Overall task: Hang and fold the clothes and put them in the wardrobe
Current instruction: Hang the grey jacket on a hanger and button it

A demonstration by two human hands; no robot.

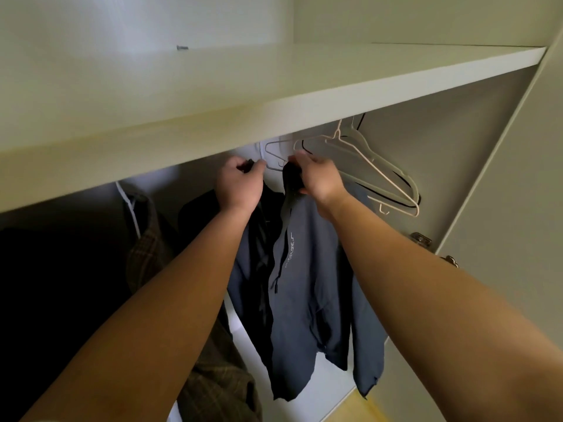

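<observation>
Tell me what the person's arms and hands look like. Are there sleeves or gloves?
No sleeves show: both arms are bare right up to the picture's edge. The left hand and right hand wear no gloves. I can see no rings, watch or bracelet either.

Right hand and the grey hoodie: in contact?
Touching. The head view shows the right hand with its fingers curled round the dark neck fabric of the grey hoodie, with no gap.
</observation>
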